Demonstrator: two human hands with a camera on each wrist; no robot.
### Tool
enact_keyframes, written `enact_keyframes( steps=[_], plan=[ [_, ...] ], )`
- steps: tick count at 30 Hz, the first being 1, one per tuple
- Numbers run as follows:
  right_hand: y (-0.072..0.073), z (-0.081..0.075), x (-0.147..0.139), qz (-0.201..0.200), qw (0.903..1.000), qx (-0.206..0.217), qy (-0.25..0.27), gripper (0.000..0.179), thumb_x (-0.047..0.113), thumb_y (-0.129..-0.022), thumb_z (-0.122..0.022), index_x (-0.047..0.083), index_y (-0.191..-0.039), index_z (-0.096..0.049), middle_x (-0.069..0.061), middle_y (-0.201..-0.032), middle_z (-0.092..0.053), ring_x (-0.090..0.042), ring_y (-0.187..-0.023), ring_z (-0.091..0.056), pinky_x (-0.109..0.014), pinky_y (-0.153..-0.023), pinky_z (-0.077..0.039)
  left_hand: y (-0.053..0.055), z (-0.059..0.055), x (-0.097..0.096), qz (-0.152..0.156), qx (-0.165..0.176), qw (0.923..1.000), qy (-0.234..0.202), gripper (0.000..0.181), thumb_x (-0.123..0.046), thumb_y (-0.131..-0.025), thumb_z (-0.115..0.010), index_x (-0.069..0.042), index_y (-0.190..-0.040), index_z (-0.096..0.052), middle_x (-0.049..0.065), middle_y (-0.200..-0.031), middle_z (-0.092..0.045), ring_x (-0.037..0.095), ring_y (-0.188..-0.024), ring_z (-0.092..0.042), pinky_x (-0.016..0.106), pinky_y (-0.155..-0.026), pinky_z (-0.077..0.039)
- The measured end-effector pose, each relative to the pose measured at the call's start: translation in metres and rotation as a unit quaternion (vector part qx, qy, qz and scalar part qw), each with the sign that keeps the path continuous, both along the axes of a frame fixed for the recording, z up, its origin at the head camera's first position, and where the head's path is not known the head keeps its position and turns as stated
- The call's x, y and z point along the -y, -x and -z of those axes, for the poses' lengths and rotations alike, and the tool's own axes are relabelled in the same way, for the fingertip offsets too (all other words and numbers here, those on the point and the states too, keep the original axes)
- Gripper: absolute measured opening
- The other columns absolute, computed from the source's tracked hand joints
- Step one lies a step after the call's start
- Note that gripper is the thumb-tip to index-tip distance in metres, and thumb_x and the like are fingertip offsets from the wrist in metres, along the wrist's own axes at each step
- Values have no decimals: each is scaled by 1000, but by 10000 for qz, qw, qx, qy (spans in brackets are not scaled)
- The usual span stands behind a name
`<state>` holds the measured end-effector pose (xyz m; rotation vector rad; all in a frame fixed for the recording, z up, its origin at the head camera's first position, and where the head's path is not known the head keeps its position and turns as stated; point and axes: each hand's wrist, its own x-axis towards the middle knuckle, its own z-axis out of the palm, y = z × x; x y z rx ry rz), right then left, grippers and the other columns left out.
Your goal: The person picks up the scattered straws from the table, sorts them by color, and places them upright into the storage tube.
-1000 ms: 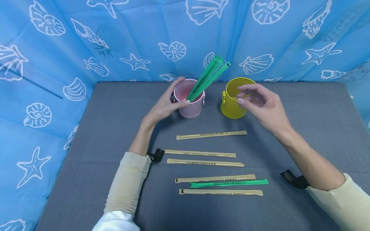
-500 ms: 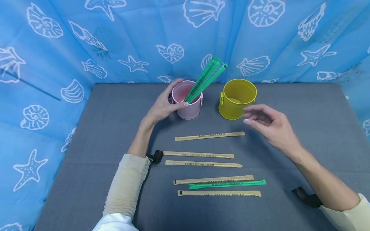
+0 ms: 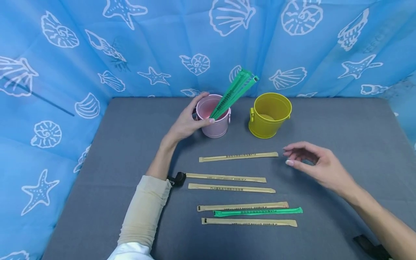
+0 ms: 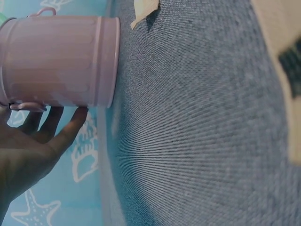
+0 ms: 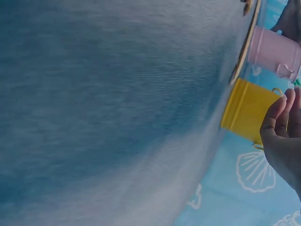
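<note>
My left hand holds a small pink bucket from its left side, thumb at the front and fingers round the back. In the left wrist view, fingertips touch the wall of the pink bucket. Several green paper-wrapped straws lean out of it to the right. A yellow bucket stands to its right, with something pale at its bottom. My right hand hovers over the cloth with loosely bent fingers and holds nothing. Closest to it is the right end of a beige wrapped straw.
Nearer the front lie several more beige wrapped straws, roughly parallel. Among them is one green wrapped straw. Grey cloth covers the table. A blue curtain with white shells hangs behind and at the left.
My right hand has drawn back from the yellow bucket's mouth, towards the front and right. My left hand stays on the pink bucket, and the straws lie as before.
</note>
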<state>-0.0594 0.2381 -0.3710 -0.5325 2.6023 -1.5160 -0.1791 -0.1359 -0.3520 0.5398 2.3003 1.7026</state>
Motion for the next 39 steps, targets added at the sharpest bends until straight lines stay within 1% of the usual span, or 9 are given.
enact_keyframes(
  steps=[4, 10, 14, 20, 26, 29, 33, 37, 39],
  plan=[
    [-7, 6, -6, -148, 9994, 300, -128, 28, 2, -91, -70, 5, -118, -66, -11, -104, -70, -13, -85, -62, -19, -75, -48, 0, 3, 1, -45, 4, 10000, -37, 82, -7, -87, -73, -7, -156, -28, 17, -153, -37, 33, -135, -41, 50, -104, -40],
    [-18, 13, -12, -512, 9960, 683, -252, 31, 5, -91, -71, 5, -121, -65, -9, -108, -69, -13, -86, -61, -21, -75, -48, 0, 1, -1, 0, -94, 9999, -99, 82, -5, -87, -73, -3, -155, -28, 20, -152, -37, 36, -136, -39, 54, -109, -33],
    [-23, 17, -18, -796, 9935, 789, -213, 33, 4, -89, -73, 6, -121, -65, -8, -109, -69, -13, -86, -61, -22, -75, -48, 0, -1, -3, 7, -64, 10000, -64, 81, -6, -88, -72, -3, -155, -27, 20, -152, -36, 36, -136, -38, 53, -108, -34],
    [-32, 26, -25, -1055, 9909, 837, -37, 33, 1, -87, -74, 6, -119, -66, -6, -107, -70, -14, -85, -61, -24, -73, -49, 0, 0, -3, -14, -81, 9999, -93, 81, -5, -88, -72, -4, -155, -27, 19, -153, -36, 35, -137, -38, 53, -109, -33],
    [-40, 35, -31, -1525, 9863, 611, 157, 30, -4, -84, -75, 9, -111, -69, -3, -97, -70, -11, -77, -59, -26, -66, -46, 1, 3, -3, 10, -18, 9998, -179, 81, -4, -87, -72, -4, -155, -27, 20, -152, -36, 37, -136, -38, 55, -109, -33],
    [-43, 39, -35, -1769, 9832, 449, 102, 30, -4, -83, -76, 12, -108, -70, 0, -93, -69, -9, -76, -59, -25, -64, -45, 1, 4, -3, 28, -10, 9998, -205, 81, -4, -87, -72, -4, -155, -27, 20, -152, -36, 36, -136, -38, 55, -109, -33],
    [-46, 44, -39, -2053, 9783, 258, -31, 32, -2, -83, -77, 15, -109, -71, 4, -95, -69, -6, -78, -58, -23, -65, -45, 0, 5, -2, -30, 2, 9999, -159, 81, -5, -87, -72, -5, -155, -27, 17, -154, -34, 35, -137, -38, 54, -109, -34],
    [-50, 49, -41, -2209, 9752, 13, -149, 34, 1, -81, -80, 18, -109, -71, 6, -100, -68, -7, -81, -57, -22, -68, -44, 9, 23, 1, -103, -107, 9998, -93, 82, -11, -87, -75, -16, -156, -30, 9, -154, -36, 27, -136, -40, 51, -109, -35],
    [-52, 50, -41, -2235, 9745, -6, -217, 33, 5, -80, -82, 21, -107, -71, 7, -101, -66, -7, -83, -57, -22, -69, -44, 12, 27, 3, -124, -115, 9998, -83, 82, -11, -87, -75, -18, -156, -30, 8, -154, -36, 26, -136, -40, 51, -109, -35]
  ],
)
